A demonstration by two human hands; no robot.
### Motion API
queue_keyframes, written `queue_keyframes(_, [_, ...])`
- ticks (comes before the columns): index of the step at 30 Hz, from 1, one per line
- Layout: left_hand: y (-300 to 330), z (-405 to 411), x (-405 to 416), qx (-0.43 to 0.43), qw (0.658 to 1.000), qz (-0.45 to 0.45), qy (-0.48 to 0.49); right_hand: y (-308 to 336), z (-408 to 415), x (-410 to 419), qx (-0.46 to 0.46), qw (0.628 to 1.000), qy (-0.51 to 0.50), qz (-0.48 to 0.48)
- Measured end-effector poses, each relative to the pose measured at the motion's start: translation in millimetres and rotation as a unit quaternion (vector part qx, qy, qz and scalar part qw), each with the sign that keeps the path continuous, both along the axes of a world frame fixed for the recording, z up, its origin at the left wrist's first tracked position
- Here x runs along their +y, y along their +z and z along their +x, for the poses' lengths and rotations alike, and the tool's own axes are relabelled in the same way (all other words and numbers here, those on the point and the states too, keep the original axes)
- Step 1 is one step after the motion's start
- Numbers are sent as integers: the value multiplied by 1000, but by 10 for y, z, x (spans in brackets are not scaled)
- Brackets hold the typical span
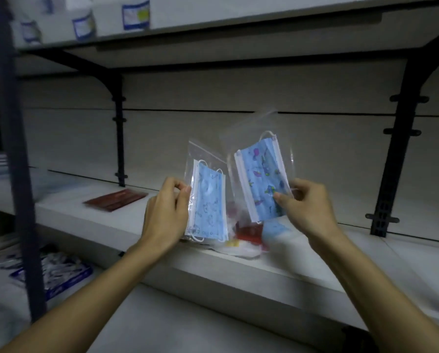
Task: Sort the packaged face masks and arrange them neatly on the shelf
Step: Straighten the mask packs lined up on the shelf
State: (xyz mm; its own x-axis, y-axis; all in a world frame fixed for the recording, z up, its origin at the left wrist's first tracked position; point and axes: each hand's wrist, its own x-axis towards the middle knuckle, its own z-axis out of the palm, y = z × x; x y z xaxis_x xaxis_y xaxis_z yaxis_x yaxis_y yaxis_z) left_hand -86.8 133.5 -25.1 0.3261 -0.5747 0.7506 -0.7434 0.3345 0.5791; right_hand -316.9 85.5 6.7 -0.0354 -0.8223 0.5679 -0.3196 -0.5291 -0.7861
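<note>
Two clear zip bags, each holding a blue printed face mask: left bag [208, 197] pinched by left hand [166, 212], right bag [261, 174] pinched by right hand [307, 207], both above the white shelf [162, 240]. Likely light, limp, slippery; grip edges.

Mask pile [241, 240] on shelf [162, 253]: half hidden behind held packets, colours blurred. Containers [135, 14] above shelf: labels unreadable, tops cut off.
</note>
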Motion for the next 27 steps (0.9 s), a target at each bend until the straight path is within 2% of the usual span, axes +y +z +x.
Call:
queue_keyframes(3, [-22,410,188,5,1000,-2,9,-30,341,114,53,997,-30,-38])
queue_keyframes(16, [-154,2389,1093,38,998,-12,51,-148,2319,747,-26,996,69,43])
queue_keyframes(27, [-441,3992,1702,27,990,1,138,-381,4051,935,1,994,102,48])
